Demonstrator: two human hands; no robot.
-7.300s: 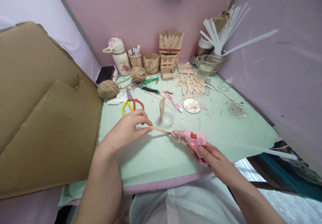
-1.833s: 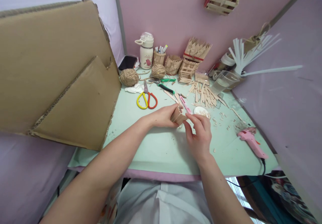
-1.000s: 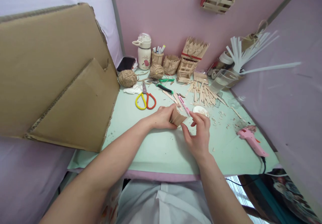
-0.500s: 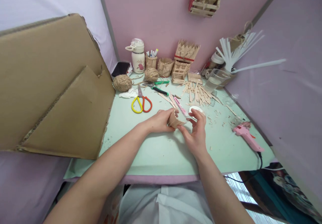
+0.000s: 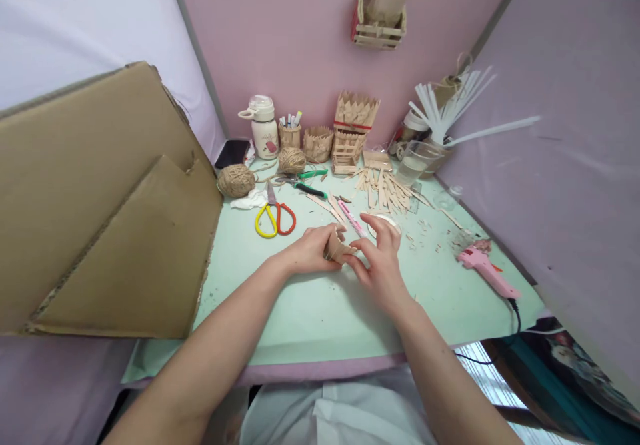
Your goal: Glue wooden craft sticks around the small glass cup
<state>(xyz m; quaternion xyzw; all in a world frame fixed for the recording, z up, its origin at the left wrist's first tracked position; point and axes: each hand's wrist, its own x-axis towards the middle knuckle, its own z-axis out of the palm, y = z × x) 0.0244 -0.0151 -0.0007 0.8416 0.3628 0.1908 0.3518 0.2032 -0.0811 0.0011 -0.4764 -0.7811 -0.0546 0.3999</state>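
Note:
My left hand (image 5: 309, 253) grips a small piece made of glued wooden sticks (image 5: 336, 247) low over the green table (image 5: 310, 305). My right hand (image 5: 379, 263) meets it from the right, thumb and fingertips pressed on the piece's right edge. Both hands are closed on it. The pink glue gun (image 5: 484, 271) lies on the table to the right, apart from my hands.
Cardboard sheets (image 5: 95, 205) lean at the left. Yellow and red scissors (image 5: 274, 215), twine balls (image 5: 236, 179), a pile of wooden sticks (image 5: 383, 187), a pink knife (image 5: 351, 217), a small white dish (image 5: 384, 221), stick-built holders (image 5: 353, 125) and a bottle (image 5: 263, 130) stand behind my hands.
The glue gun was in my right hand and now lies on the table at right. Both hands have come together on the stick piece; the view has tilted slightly upward.

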